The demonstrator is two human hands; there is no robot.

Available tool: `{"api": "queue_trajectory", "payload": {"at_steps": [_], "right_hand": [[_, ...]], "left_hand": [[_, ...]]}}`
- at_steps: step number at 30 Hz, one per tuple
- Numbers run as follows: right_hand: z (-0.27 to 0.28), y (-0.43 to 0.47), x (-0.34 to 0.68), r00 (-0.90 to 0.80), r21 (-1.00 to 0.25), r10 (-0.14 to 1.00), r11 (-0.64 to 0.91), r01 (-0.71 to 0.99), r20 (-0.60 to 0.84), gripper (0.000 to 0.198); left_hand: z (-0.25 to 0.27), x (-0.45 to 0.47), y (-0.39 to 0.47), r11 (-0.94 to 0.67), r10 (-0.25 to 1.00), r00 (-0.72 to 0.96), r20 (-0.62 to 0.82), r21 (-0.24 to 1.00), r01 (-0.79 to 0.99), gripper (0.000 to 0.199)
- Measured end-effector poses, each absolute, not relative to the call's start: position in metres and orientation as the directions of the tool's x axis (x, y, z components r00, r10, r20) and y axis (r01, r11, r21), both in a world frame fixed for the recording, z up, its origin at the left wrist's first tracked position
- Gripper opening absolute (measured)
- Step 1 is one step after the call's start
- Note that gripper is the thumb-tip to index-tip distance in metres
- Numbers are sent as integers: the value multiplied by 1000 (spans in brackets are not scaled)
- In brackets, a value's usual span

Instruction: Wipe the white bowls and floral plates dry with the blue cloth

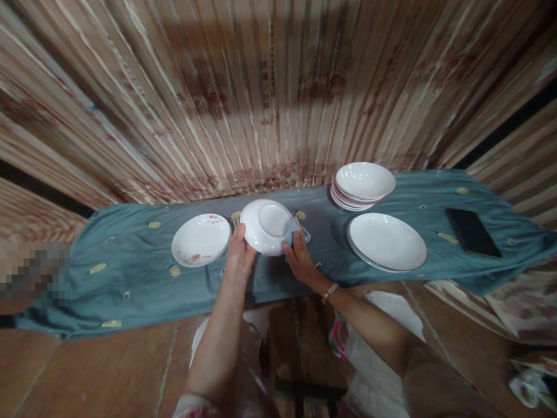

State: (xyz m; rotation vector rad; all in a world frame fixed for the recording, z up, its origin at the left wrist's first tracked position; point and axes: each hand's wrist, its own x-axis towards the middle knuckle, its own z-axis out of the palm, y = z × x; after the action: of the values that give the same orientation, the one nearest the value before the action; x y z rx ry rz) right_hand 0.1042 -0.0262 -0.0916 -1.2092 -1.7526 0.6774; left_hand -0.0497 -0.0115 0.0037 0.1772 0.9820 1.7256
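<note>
A white dish (261,227) is held up over the cloth, its underside with the round foot ring facing me. My left hand (241,252) grips its left rim, fingers closed on it. A light blue cloth (292,232) is pinched in my right hand (301,259) and pressed against the dish's right side. To the left, a white plate with a red floral pattern (201,240) lies face up. Right of my hands are a stack of white bowls (365,181) and, nearer me, a short stack of white oval-looking plates (387,242).
A green-blue patterned cloth (143,273) covers the long narrow table. A black phone (473,232) lies at its right end. Striped, patterned curtains (270,104) hang just behind the table. Below is a brown tiled floor (148,354).
</note>
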Motion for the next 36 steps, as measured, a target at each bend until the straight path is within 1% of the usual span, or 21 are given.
{"api": "queue_trajectory", "payload": {"at_steps": [4,8,10,14,17,20,24,28,32,36], "right_hand": [[-82,-44,102,-227,-715,877,478,511,424,60],[-74,-58,99,-360,-591,798,601,538,484,71],[-73,-62,98,-422,-525,753,656,542,504,76],[-72,-62,96,-501,-426,707,704,568,500,76],[-68,-58,97,-543,-383,691,719,579,477,74],[-63,-53,99,-564,-365,670,739,566,483,73],[-56,-46,103,-559,-384,674,737,557,483,75],[-48,-40,107,-552,-399,678,734,550,485,78],[-40,-30,108,-521,-421,694,718,555,497,78],[-37,-18,108,-480,-435,702,707,557,527,77]], "left_hand": [[2,-49,-9,-103,825,-443,-351,677,-729,6],[-1,-49,-7,-108,831,-446,-332,691,-715,3],[-3,-49,-6,-111,842,-440,-312,698,-708,5],[-5,-49,-6,-105,850,-437,-295,717,-689,12],[-5,-47,-6,-98,844,-442,-304,723,-684,11],[-4,-42,-8,-99,859,-431,-276,736,-670,11],[2,-35,-12,-82,881,-410,-236,778,-623,21],[13,-28,-20,-60,930,-322,-177,791,-609,27],[20,-23,-27,-10,954,-245,-172,800,-600,26],[21,-21,-29,-6,958,-238,-159,820,-572,26]]}}
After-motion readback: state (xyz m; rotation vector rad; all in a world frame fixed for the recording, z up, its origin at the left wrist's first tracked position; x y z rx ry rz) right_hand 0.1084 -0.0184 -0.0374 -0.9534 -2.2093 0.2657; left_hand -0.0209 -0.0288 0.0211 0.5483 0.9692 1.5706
